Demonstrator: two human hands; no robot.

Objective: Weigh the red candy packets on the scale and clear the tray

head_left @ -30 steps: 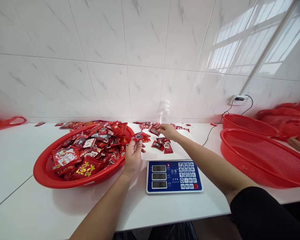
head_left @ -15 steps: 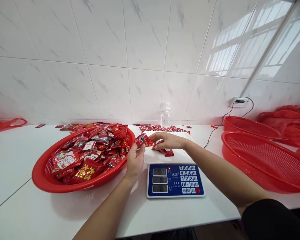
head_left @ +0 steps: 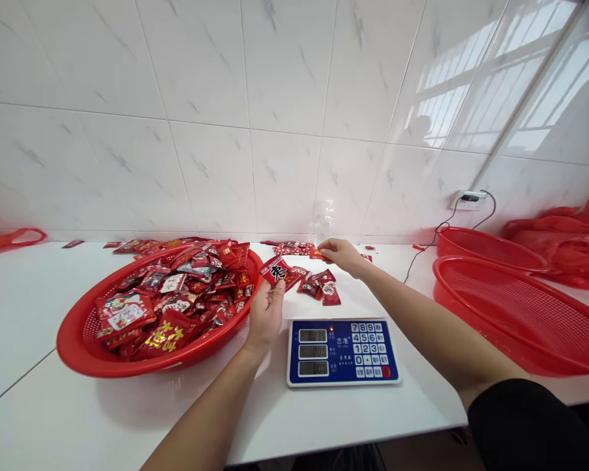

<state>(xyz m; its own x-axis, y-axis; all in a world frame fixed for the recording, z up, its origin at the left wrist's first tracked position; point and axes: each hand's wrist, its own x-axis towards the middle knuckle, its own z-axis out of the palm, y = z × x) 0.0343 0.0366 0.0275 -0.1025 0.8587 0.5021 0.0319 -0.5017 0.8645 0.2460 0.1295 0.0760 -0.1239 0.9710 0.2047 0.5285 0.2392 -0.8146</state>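
Observation:
My left hand [head_left: 267, 311] is closed on a red snack packet [head_left: 278, 271] with a large black character, held over the left edge of the scale's pan; more red wrapping shows behind it. Farther back, my right hand [head_left: 342, 256] pinches a small red-orange packet [head_left: 317, 253] above the far edge of the pan. Several red packets [head_left: 319, 285] lie on the white pan [head_left: 356, 301] between the hands. In front sits the scale's blue panel [head_left: 343, 353] with number keys and three small displays.
A red plastic basket [head_left: 78, 353] full of packets stands on the left. Loose packets [head_left: 142, 246] lie along the wall. To the right are red baskets [head_left: 500, 327], red bags [head_left: 564, 242] and a black cord [head_left: 415, 258] running to a power socket [head_left: 468, 200]. A clear bottle [head_left: 328, 219] stands behind.
My right hand has moved back and up from the packets on the pan, now with a small packet in its fingers. My left hand stays nearly in place, its packet turned more face-on.

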